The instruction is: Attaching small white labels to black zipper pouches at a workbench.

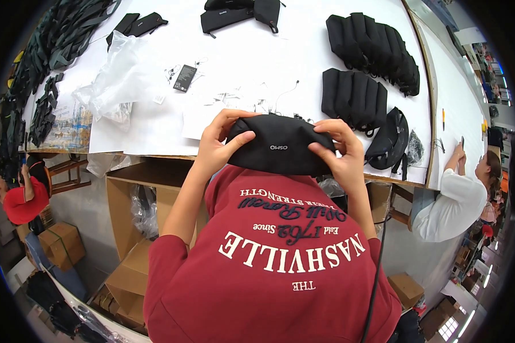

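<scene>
A black zip pouch [280, 159] with a small pale print on its front is held up at the table's near edge, just before my chest. My left hand [218, 142] grips its left end, thumb on the front and fingers over the top. At the other end my right hand [343, 151] pinches the fabric between thumb and fingers. Beyond the pouch's upper edge lie small white tags and thin black cords [234, 97]. A black printed card [184, 78] rests farther off to the left.
Two rows of black pouches [372, 46] stand at the right, with a curved black bag [390, 140] nearer. Crumpled clear plastic bags [120, 74] and piled dark straps [68, 34] lie left. Cardboard boxes [134, 274] stand below the table. One person in white [455, 206] works to the right.
</scene>
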`<action>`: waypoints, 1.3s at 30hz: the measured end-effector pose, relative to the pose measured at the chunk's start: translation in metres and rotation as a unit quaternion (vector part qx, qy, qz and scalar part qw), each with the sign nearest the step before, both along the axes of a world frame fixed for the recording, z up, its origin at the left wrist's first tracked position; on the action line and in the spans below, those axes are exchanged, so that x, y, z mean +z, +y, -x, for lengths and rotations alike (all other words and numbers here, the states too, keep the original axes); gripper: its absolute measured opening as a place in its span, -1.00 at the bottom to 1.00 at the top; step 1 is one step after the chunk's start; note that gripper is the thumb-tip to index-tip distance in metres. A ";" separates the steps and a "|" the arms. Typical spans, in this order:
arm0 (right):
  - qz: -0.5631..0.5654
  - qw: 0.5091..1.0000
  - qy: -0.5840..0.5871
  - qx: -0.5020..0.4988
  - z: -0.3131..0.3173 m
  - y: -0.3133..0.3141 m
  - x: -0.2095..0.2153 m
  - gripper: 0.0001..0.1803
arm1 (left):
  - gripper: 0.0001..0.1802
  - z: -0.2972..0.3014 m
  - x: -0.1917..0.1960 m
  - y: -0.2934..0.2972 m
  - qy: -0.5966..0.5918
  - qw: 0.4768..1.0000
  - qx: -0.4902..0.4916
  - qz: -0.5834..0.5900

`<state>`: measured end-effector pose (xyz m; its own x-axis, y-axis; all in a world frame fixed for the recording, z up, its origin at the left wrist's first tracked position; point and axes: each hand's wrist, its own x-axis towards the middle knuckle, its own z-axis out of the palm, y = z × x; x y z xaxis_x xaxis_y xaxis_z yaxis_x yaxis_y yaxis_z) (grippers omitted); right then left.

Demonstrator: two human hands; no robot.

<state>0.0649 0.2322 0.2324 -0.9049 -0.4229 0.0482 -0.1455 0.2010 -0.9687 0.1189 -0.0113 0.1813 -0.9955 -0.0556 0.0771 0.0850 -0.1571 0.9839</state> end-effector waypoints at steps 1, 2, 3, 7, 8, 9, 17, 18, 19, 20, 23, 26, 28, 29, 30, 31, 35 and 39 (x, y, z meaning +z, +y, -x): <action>0.017 1.000 0.021 -0.009 0.000 0.004 -0.003 -0.74 | -0.66 -0.002 0.001 -0.001 -0.004 1.000 -0.002 0.000; 0.034 0.998 0.041 -0.018 -0.001 0.005 -0.004 -0.77 | -0.72 -0.003 0.001 -0.004 0.024 0.998 -0.005 0.065; 0.034 0.999 0.025 -0.029 -0.004 0.007 -0.001 -0.83 | -0.77 -0.005 0.002 -0.006 0.053 0.990 -0.007 0.130; 0.000 0.993 0.115 0.017 -0.009 0.022 0.006 -0.85 | -0.83 -0.018 0.018 -0.007 0.156 0.966 0.020 0.206; -0.002 0.994 0.111 0.017 -0.012 0.026 0.007 -0.85 | -0.83 -0.021 0.021 -0.009 0.152 0.967 0.019 0.205; 0.000 0.994 0.104 0.023 -0.015 0.030 0.008 -0.85 | -0.82 -0.025 0.022 -0.010 0.159 0.962 0.003 0.221; -0.019 0.991 0.064 0.113 -0.028 0.036 0.045 -0.79 | -0.79 -0.036 0.044 -0.021 0.094 0.975 -0.138 0.144; 0.007 0.989 0.027 0.144 -0.028 0.036 0.049 -0.78 | -0.77 -0.036 0.046 -0.022 0.071 0.975 -0.196 0.074; 0.040 0.986 -0.011 0.162 -0.028 0.038 0.050 -0.80 | -0.71 -0.037 0.050 -0.028 0.064 0.964 -0.251 0.058; 0.040 0.986 -0.012 0.163 -0.029 0.040 0.050 -0.80 | -0.71 -0.036 0.055 -0.028 0.063 0.964 -0.251 0.057; 0.085 0.984 -0.143 0.070 -0.042 0.032 0.054 -0.72 | -0.61 -0.042 0.081 -0.018 -0.071 0.983 -0.167 0.007; 0.020 0.973 -0.219 0.073 -0.041 0.025 0.067 -0.71 | -0.61 -0.038 0.097 -0.019 -0.142 0.965 -0.207 0.073; 0.018 0.971 -0.227 0.072 -0.039 0.026 0.068 -0.79 | -0.69 -0.039 0.102 -0.015 -0.149 0.968 -0.187 0.081; 0.010 0.970 -0.221 0.097 -0.039 0.029 0.066 -0.82 | -0.74 -0.040 0.105 -0.015 -0.157 0.966 -0.182 0.098; 0.002 0.969 -0.215 0.122 -0.038 0.030 0.064 -0.84 | -0.79 -0.041 0.107 -0.014 -0.166 0.963 -0.178 0.115; 0.001 0.975 -0.204 0.089 -0.042 0.026 0.066 -0.84 | -0.79 -0.040 0.109 -0.013 -0.166 0.963 -0.179 0.115; -0.068 0.984 -0.155 0.062 -0.042 0.029 0.072 -0.86 | -0.88 -0.041 0.111 -0.011 -0.146 0.970 -0.146 0.129; -0.101 0.989 -0.085 0.062 -0.038 0.029 0.076 -0.87 | -0.88 -0.045 0.110 -0.013 -0.151 0.974 -0.109 0.127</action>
<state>0.1028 0.2617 0.3087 -0.8333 -0.5168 -0.1964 -0.0202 0.3835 -0.9233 0.1640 -0.0244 0.2911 -0.9606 0.1428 -0.2383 -0.2232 0.1137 0.9681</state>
